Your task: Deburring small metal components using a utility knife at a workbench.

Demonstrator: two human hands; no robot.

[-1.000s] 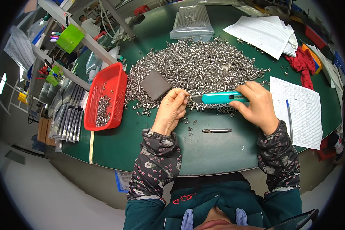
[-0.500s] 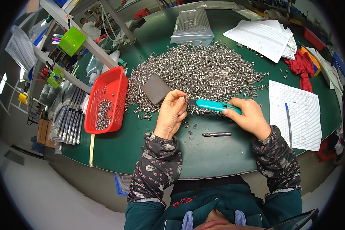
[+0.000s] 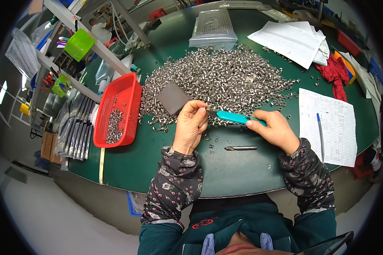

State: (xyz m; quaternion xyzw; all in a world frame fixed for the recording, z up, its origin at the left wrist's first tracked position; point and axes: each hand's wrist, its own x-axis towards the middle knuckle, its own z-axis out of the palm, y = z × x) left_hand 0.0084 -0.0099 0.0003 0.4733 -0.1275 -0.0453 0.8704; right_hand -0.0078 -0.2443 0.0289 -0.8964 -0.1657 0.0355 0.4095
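Observation:
My right hand (image 3: 274,129) grips a teal utility knife (image 3: 234,117), its blade pointing left. The blade tip meets the fingertips of my left hand (image 3: 190,124), which are pinched together on a small metal ring (image 3: 206,107), mostly covered by the fingers. Just behind my left hand a flat grey-brown square block (image 3: 173,98) lies on the edge of a large heap of small metal rings (image 3: 225,78). A drill bit (image 3: 241,148) rests on the green table in front of my hands, with a few loose rings around it.
A red basket (image 3: 132,110) with some rings in it stands at the left, beside a shelf post. Written sheets with a pen (image 3: 320,131) lie at the right. At the back are a bag of tubes (image 3: 214,27), more papers (image 3: 289,42) and a red cloth (image 3: 335,74).
The knife has rolled slightly in my right hand and its tip end sits a touch lower. My left hand keeps its pinch in nearly the same place.

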